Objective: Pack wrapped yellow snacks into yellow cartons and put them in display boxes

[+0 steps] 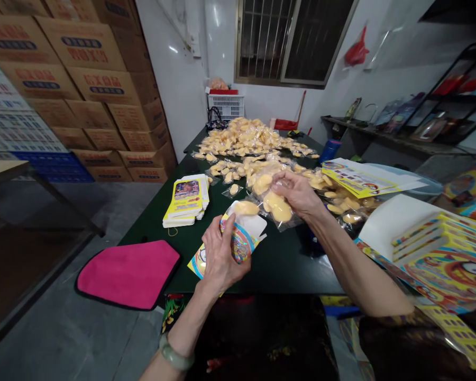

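My left hand [224, 248] is wrapped round a small printed carton [241, 244], its white flaps spread at the top end. Pinched in my right hand [295, 193] are several clear packets of yellow, oval pieces [278, 207], held just right of the carton's mouth. One yellow piece [246, 208] lies at that mouth, partly over the flap; whether it is inside cannot be made out. Behind my hands a large heap of the same packets [249, 135] spreads over the dark green table [150, 222]. A stack of yellow-and-white printed cards [187, 198] sits left of the carton.
To the right, an open display box [381, 233] holds several filled cartons [444, 254]. Flat printed sheets [365, 180] lie across a pale blue basin [424, 182]. A pink cloth [130, 272] hangs past the table's left edge. Cardboard boxes [99, 87] are stacked at the left wall.
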`<state>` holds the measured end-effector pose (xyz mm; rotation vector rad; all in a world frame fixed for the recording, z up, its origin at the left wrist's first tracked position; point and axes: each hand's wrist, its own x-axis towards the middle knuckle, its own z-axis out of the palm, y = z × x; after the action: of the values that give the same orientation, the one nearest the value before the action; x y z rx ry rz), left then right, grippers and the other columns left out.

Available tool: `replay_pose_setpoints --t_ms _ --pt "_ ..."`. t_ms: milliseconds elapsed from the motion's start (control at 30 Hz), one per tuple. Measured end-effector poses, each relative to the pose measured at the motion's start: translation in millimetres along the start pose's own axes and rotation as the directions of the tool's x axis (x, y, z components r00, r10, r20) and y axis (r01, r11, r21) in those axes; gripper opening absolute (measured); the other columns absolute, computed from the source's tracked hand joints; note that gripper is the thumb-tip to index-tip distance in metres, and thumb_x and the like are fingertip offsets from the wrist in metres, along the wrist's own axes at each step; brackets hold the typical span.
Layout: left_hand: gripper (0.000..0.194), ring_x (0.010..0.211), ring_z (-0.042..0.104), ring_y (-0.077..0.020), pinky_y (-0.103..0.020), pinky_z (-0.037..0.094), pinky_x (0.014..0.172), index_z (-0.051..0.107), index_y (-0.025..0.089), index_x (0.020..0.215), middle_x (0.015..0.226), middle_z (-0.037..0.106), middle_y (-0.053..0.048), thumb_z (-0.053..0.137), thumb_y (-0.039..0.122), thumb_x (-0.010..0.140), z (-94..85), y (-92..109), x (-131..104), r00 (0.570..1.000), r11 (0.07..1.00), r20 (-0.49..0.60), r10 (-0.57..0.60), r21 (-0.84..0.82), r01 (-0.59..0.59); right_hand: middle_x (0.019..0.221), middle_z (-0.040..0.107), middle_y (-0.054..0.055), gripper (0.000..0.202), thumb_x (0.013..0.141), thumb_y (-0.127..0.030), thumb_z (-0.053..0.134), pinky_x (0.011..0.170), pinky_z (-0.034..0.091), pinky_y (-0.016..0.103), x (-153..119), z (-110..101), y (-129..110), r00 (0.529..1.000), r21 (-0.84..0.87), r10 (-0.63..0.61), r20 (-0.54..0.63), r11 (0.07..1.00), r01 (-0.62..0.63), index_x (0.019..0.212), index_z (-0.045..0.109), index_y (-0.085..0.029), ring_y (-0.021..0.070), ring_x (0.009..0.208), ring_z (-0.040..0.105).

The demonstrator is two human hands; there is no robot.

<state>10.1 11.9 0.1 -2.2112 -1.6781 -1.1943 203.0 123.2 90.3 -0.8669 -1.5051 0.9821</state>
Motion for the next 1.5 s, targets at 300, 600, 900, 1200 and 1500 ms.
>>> replay_pose_setpoints --t_ms 300,600,900,1200,1500 --pt "0.089 0.125 0.037 -0.0358 -0.048 0.033 0.099 0.025 0.02 0.142 0.135 0.03 -0.017 0.066 0.029 0.063 8.0 5.7 10.0 0.997 0.997 0.035 -0.065 0.033 0.063 0.081 0.06 0.0 0.014 0.073 -0.03 0.062 0.077 0.05 0.03 -3.3 17.1 1.3 0.92 -0.057 -0.382 -0.091 0.924 0.378 0.083 0.054 -0.022 0.0146 0.079 0.059" --pt "0.096 0.121 0.041 -0.0379 -0.051 0.037 0.095 0.023 0.02 0.143 0.131 0.036 -0.018 0.07 0.025 0.059 19.4 3.6 15.4 0.996 0.999 -0.08 -0.034 0.031 0.036 0.081 0.062 0.0 0.018 0.067 -0.025 0.071 0.073 0.049 0.029 1.8 -11.3 -25.3 0.947 -0.029 -0.319 -0.027 0.947 0.319 0.08 0.059 -0.021 0.0145 0.077 0.059" --pt "0.092 0.116 0.045 -0.0394 -0.053 0.04 0.09 0.029 0.017 0.141 0.128 0.04 -0.02 0.07 0.029 0.06 26.7 0.3 21.0 0.979 0.987 -0.15 -0.137 0.062 0.147 0.071 0.062 -0.003 0.018 0.064 -0.023 0.075 0.056 0.043 0.023 -14.8 -24.4 -38.9 0.985 -0.034 -0.066 0.16 0.997 0.072 0.075 0.062 -0.019 0.009 0.06 0.054" --pt "0.092 0.119 0.043 -0.0394 -0.052 0.039 0.093 0.027 0.017 0.14 0.133 0.035 -0.021 0.07 0.027 0.059 29.6 11.5 18.4 0.977 0.993 -0.184 0.111 -0.007 -0.114 0.079 0.064 -0.001 0.017 0.068 -0.021 0.068 0.066 0.05 0.027 -6.0 -3.5 -24.9 0.965 0.011 -0.262 0.028 0.965 0.262 0.081 0.059 -0.02 0.0129 0.071 0.061" --pt "0.096 0.119 0.044 -0.0351 -0.05 0.039 0.093 0.023 0.019 0.142 0.131 0.039 -0.018 0.07 0.028 0.059 25.3 14.9 14.1 0.96 0.976 -0.273 0.059 -0.184 -0.113 0.091 0.067 0.005 0.016 0.085 -0.012 0.048 0.082 0.052 0.036 -18.2 48.4 8.7 0.629 -0.413 -0.772 -0.095 0.605 0.68 0.09 0.059 -0.023 0.0179 0.09 0.063"
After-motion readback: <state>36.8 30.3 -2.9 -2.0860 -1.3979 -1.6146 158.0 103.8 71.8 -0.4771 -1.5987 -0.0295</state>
